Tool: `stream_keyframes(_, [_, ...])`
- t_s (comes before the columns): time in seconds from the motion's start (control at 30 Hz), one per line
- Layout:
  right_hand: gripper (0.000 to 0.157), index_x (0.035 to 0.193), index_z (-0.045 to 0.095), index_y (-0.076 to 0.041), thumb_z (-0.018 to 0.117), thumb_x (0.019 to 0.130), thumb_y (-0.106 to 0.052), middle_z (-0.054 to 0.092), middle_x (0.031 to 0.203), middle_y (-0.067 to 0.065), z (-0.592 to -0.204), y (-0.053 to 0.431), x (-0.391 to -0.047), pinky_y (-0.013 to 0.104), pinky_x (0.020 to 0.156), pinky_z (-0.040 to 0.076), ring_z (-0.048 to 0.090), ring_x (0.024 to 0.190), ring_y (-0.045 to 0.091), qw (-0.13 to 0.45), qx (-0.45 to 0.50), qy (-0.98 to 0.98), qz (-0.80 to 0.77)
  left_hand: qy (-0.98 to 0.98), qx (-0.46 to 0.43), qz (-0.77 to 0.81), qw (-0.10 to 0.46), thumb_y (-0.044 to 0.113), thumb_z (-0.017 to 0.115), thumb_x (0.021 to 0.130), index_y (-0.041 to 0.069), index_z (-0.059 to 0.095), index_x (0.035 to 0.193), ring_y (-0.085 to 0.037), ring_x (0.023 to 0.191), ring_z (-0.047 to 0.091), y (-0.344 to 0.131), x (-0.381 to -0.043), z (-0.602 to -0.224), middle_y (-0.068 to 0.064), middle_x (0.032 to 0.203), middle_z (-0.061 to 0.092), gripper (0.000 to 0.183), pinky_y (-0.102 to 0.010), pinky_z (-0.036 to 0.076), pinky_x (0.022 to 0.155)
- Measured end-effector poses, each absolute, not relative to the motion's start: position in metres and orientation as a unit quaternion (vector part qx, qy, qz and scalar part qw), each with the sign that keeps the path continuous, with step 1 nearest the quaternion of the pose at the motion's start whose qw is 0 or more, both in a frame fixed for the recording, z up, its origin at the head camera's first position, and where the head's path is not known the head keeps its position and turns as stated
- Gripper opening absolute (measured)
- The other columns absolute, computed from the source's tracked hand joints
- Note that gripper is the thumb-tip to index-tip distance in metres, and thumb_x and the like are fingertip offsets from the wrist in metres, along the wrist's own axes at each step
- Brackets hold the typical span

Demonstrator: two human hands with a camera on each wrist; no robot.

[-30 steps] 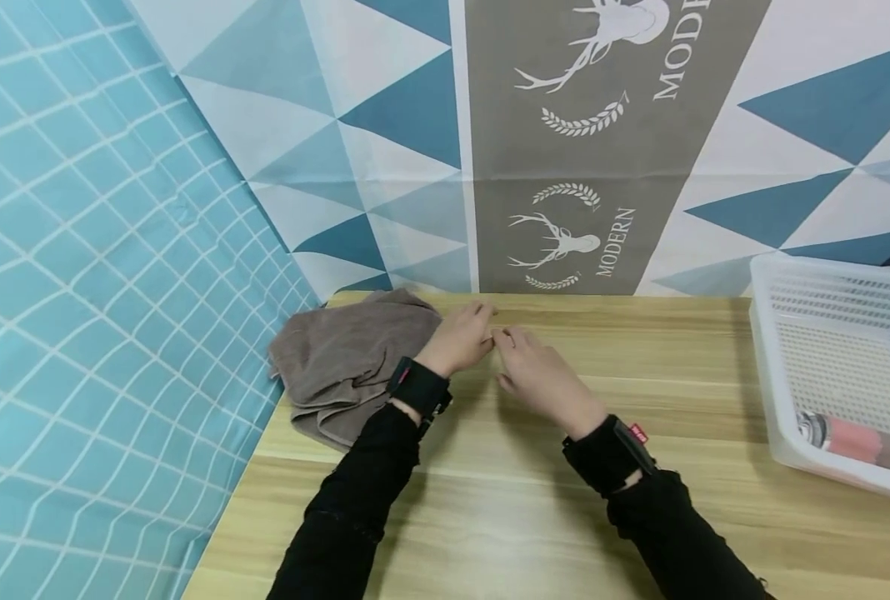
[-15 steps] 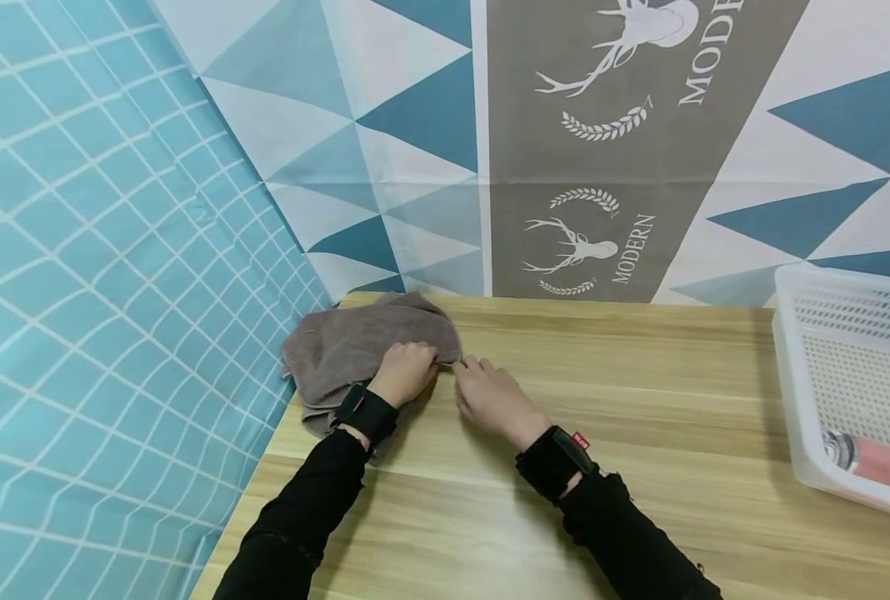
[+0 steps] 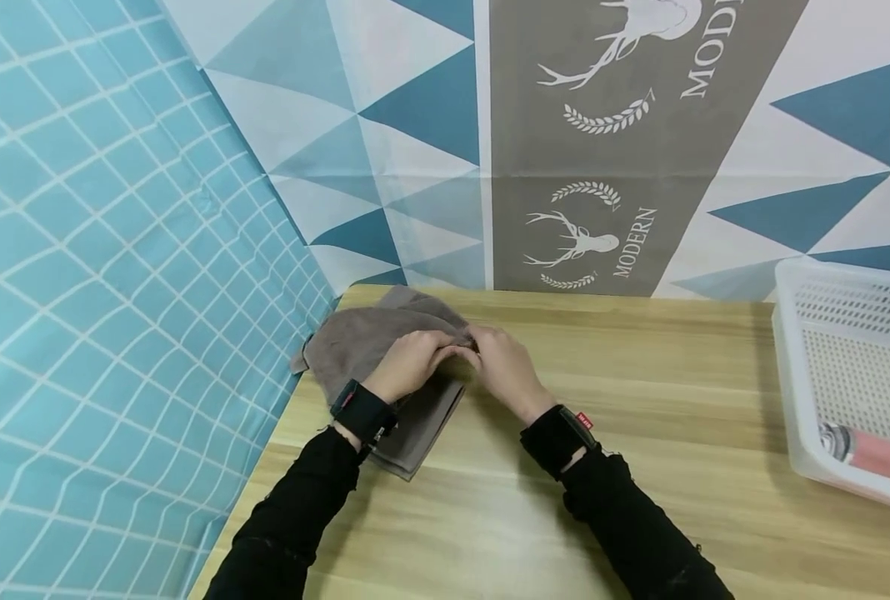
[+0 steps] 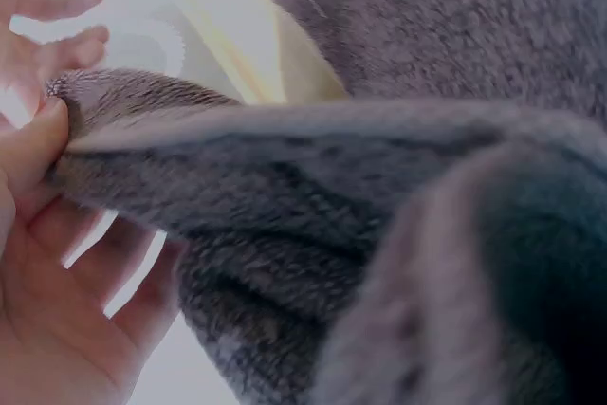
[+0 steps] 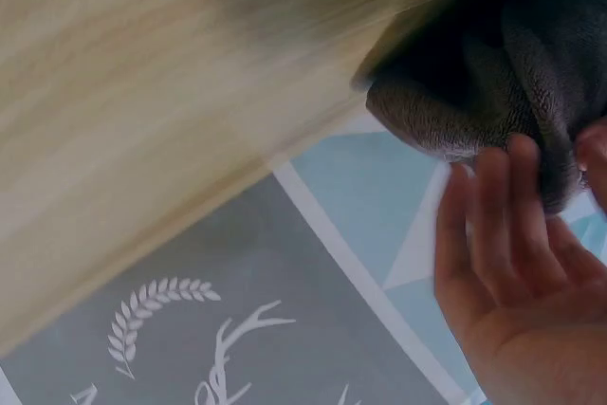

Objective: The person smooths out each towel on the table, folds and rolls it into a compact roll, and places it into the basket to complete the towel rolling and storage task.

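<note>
Head view: a brown-grey cloth (image 3: 351,337) is seen at the far left of a wooden table (image 3: 602,517), near the foot of a blue gridded wall (image 3: 115,250), its near flap hanging below the hands. One edge is pinched between thumb and fingers of the left hand (image 3: 412,362); just beside it, the same edge is gripped by the curled fingers of the right hand (image 3: 507,367). Because only a narrow margin appears to be held, the edge could slip free if pulled unevenly; the loose layers could be bunched or twisted if only the top one is drawn, and the far end could be crumpled against the wall if pushed leftward. The right thumb's contact is largely concealed, and the number of layers held cannot be told. Contact between cloth and wall is not clearly resolved. In the left wrist view, the background is washed out and the nearest folds are blurred; in the right, the cloth's interior is lost in shadow. At the right margin, a white basket (image 3: 790,383) and the cylindrical item (image 3: 880,454) within it are cut off.
</note>
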State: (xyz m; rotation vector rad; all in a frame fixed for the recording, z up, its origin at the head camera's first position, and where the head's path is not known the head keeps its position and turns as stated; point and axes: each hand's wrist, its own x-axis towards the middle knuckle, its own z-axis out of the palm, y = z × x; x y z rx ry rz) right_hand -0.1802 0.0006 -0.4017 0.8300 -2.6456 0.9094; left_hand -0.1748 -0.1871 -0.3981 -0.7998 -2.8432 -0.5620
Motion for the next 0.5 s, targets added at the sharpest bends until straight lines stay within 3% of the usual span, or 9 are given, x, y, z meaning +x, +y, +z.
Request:
stream_keyframes(0.1, [0.012,0.094,0.068,-0.007,0.061,0.099,-0.014,0.069,0.085,0.006,-0.398,0.002,-0.181,0.034,0.066,0.049,0.059,0.071,0.016,0.085,0.269,-0.892,0.354,-0.937,-0.268,-0.221,0.025,0.021,0.048,0.106,0.006,0.068,0.094,-0.012,0.062,0.047,-0.191,-0.173,-0.397,-0.002,0.071,0.054,0.027,-0.029,0.038,0.064])
stream_keyframes(0.2, [0.01,0.095,0.067,-0.005,0.059,0.099,-0.005,0.069,0.089,0.008,-0.394,0.004,-0.181,0.033,0.072,0.05,0.06,0.076,0.016,0.077,0.266,-0.883,0.378,-0.934,-0.264,-0.241,0.009,0.019,0.05,0.105,0.009,0.07,0.101,-0.01,0.067,0.05,-0.196,-0.169,-0.401,0.0,0.078,0.059,0.023,-0.028,0.04,0.066])
stream_keyframes(0.3, [0.009,0.101,0.063,-0.003,0.055,0.099,0.001,0.067,0.096,0.011,-0.39,0.009,-0.179,0.034,0.073,0.051,0.061,0.078,0.019,0.08,0.266,-0.872,0.402,-0.941,-0.247,-0.231,0.031,0.016,0.06,0.1,0.012,0.072,0.11,-0.011,0.08,0.06,-0.2,-0.165,-0.406,-0.001,0.095,0.067,0.015,-0.029,0.047,0.073])
stream_keyframes(0.5, [0.015,0.109,0.048,-0.001,0.045,0.095,0.005,0.055,0.097,0.013,-0.385,0.018,-0.178,0.033,0.073,0.045,0.052,0.082,0.021,0.051,0.25,-0.831,0.494,-0.962,-0.202,-0.173,0.068,0.011,0.074,0.089,0.005,0.062,0.124,-0.025,0.098,0.057,-0.204,-0.16,-0.413,-0.012,0.114,0.061,0.038,-0.04,0.046,0.084])
